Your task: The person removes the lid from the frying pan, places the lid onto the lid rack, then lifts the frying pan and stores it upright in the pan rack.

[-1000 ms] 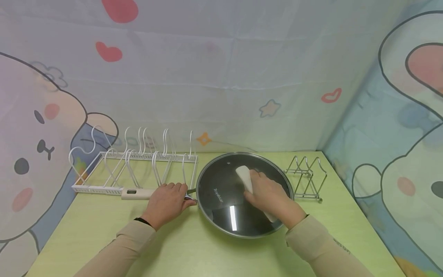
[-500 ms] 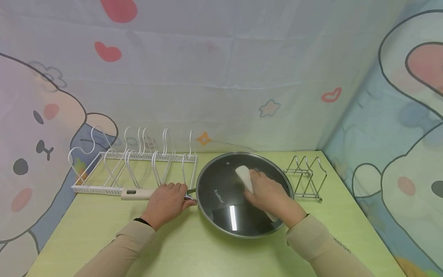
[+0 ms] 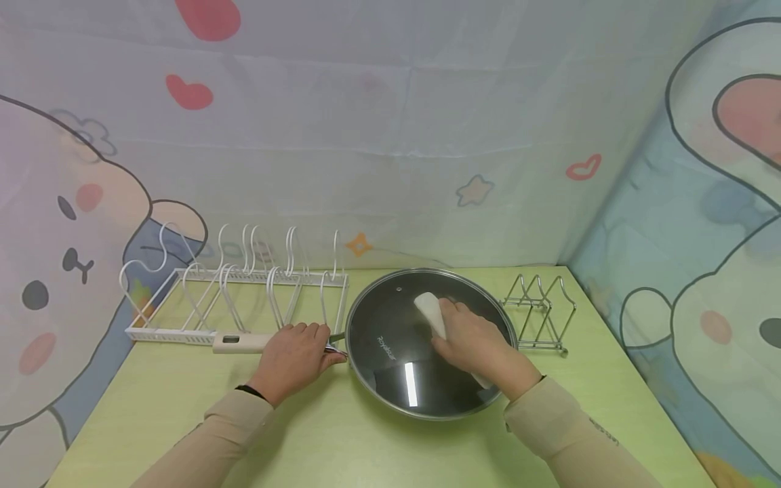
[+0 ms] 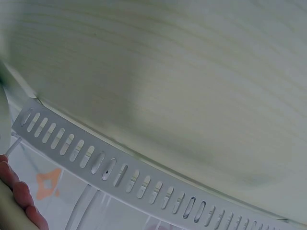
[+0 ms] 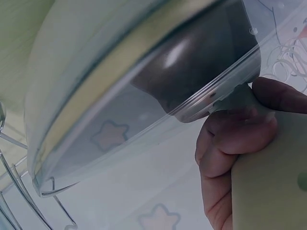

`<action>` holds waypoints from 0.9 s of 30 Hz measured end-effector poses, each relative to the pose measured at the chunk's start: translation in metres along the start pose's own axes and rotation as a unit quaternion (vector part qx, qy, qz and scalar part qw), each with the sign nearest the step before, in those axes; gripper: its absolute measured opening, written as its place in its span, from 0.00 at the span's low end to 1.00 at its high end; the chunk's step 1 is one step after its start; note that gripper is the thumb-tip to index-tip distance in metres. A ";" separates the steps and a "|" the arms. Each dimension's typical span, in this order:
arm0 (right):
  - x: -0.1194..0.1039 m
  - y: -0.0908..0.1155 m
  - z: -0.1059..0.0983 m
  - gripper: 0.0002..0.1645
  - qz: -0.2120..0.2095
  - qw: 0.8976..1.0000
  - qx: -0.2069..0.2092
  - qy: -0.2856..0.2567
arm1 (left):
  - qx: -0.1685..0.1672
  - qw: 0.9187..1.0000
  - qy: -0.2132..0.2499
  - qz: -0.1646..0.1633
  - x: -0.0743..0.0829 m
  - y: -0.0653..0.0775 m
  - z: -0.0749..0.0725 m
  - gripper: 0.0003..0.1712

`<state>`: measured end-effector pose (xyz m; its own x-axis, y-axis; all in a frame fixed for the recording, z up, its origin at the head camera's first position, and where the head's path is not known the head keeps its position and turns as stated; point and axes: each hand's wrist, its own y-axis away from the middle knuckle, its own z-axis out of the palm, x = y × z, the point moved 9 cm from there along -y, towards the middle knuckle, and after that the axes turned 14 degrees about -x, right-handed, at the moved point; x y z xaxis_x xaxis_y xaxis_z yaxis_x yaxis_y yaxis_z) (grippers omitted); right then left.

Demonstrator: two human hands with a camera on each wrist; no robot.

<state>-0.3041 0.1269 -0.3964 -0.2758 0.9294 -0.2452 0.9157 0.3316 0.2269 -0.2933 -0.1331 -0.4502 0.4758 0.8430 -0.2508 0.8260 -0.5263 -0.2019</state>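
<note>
Fingers and thumb of the right hand [image 3: 472, 346] are curled round the pale grip [image 3: 430, 310] of the glass lid [image 3: 390, 376], while the left hand [image 3: 295, 356] is closed on the cream handle [image 3: 241, 342] of the pan [image 3: 337, 336].

From the head, the lettering on the lid is visible, along with a bright strip of reflected light toward its near side. The right wrist view catches the lid nearly edge-on, a printed star showing through the clear glass, and also reveals a green mark on the pale grip. The left wrist view brings out the row of slots in the rail of the white rack [image 3: 183, 335], with a few fingertips at its lower left corner.

The lid lies over the pan, directly beneath the right hand and to the right of the left hand. The cream handle extends leftward out of the left hand, its end at the near rail of the white rack; whether they touch I cannot tell. A metal rack [image 3: 539, 348] stands on the table [image 3: 323, 447], just right of the lid.

One end of the pale grip juts out on the far left side of the right hand. The left hand lies knuckles up, thumb reaching right, close to the rim.
</note>
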 end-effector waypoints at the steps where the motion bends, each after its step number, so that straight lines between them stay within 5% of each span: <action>1: 0.000 0.000 0.000 0.39 0.000 1.000 -0.001 0.000 | -0.001 1.000 0.000 0.000 0.000 0.000 0.000 0.34; 27: 0.003 -0.003 0.003 0.37 -0.017 1.000 -0.015 0.003 | 0.006 1.000 -0.006 0.000 0.000 0.000 0.000 0.34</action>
<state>-0.3072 0.1282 -0.4006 -0.3080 0.9186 -0.2478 0.8968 0.3672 0.2468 -0.2929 -0.1330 -0.4501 0.4724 0.8412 -0.2631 0.8219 -0.5282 -0.2131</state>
